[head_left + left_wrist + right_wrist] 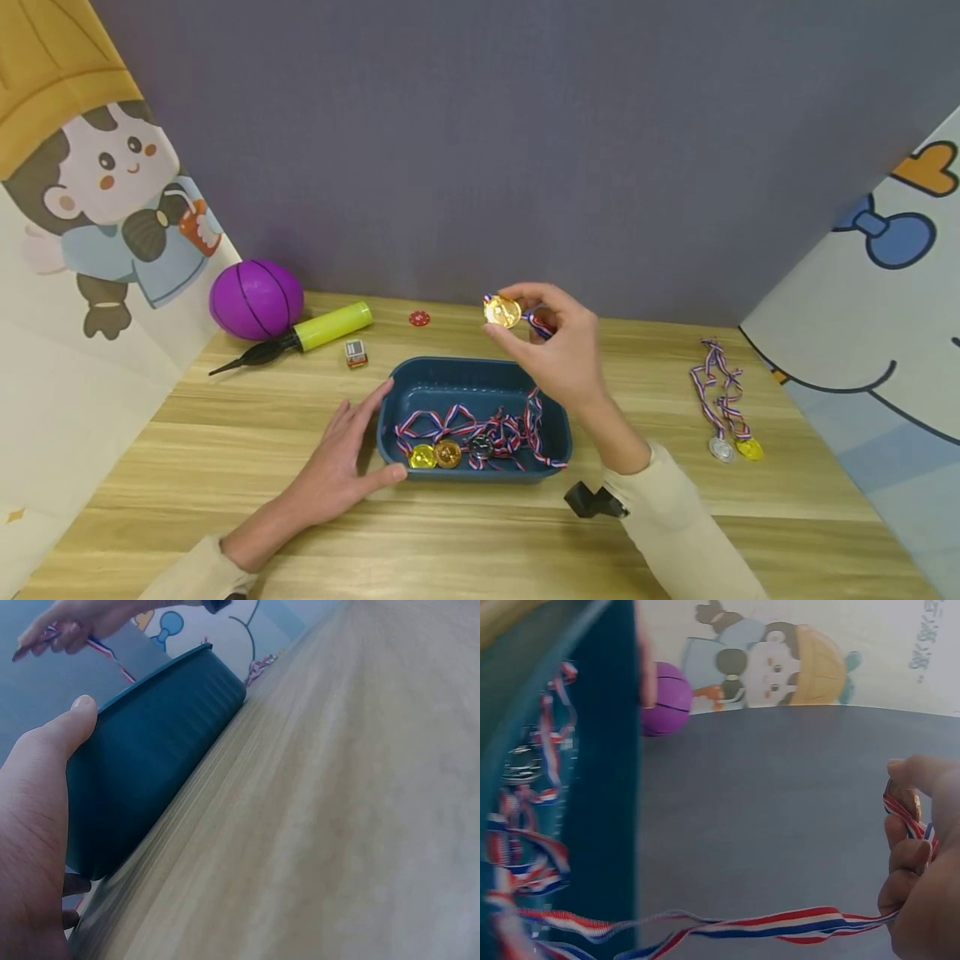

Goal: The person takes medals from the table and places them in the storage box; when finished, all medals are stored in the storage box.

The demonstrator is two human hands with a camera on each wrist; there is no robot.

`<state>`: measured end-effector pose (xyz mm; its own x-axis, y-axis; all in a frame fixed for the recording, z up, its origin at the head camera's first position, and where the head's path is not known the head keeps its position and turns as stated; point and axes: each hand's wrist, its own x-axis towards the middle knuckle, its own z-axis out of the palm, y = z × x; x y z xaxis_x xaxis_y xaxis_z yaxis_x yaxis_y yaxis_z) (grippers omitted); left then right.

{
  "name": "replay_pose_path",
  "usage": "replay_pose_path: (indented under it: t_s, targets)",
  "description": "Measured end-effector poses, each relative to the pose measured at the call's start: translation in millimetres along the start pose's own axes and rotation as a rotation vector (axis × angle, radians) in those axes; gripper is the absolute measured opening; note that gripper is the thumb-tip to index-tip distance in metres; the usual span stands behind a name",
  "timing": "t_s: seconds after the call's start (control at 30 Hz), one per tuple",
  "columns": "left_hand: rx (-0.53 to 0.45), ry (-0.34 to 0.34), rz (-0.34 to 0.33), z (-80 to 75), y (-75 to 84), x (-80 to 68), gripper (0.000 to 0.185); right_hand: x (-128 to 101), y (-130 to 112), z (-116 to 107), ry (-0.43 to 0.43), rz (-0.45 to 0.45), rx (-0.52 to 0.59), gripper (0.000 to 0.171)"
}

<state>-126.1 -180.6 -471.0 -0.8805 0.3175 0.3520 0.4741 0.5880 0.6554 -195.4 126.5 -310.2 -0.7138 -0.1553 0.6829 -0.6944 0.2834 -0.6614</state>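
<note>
Fingertips of the right hand (pixel 558 350) pinch a round gold medal (pixel 502 312) above the dark blue plastic tray's (pixel 420 379) twelve o'clock rim, its striped ribbon (pixel 765 924) trailing inside. Left hand (pixel 347 454), fingers straight, braces the tray's nine o'clock wall.

gold medal (pixel 502 312) pinched in right hand (pixel 558 354), raised above far rim of bin (pixel 551 421), face toward camera. red, white and blue ribbon (pixel 780 924) trailing from it down into bin. dark teal, rectangular, open-topped bin standing on bench (pixel 247 417), steadied by left hand (pixel 337 467) against its left wall. inside, more medals (pixel 446 454), gold and dark, tangled in striped ribbons.
</note>
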Motion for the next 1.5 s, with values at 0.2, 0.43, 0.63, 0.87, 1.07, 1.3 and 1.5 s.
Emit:
replay_pose_path:
  t_s: [0.2,0.43,0.63,0.87,1.07,1.3,1.5]
  targets:
    - [0.0,0.001,-0.002,0.1,0.9,0.0,0.109,-16,17,3,-0.064,0.048,-0.035,0.038]
    - [-0.001,0.0,-0.004,0.2,1.3,-0.2,0.109,-33,32,2,-0.106,0.1,-0.089,0.039]
    - [0.0,-0.001,-0.006,0.6,1.1,0.7,0.109,-47,39,-1,-0.159,0.127,-0.108,0.036]
    - [-0.001,0.002,0.0,0.9,0.4,1.0,0.109,-63,47,-6,-0.218,0.138,-0.099,0.036]
    - [-0.002,0.003,0.002,1.3,0.1,0.7,0.109,-75,52,-12,-0.256,0.14,-0.157,0.036]
    - [-0.006,0.009,0.015,1.9,0.5,0.9,0.109,-85,56,-20,-0.297,0.128,-0.184,0.036]
    - [-0.004,0.012,0.014,1.2,0.9,0.6,0.109,-93,61,-23,-0.333,0.103,-0.281,0.034]
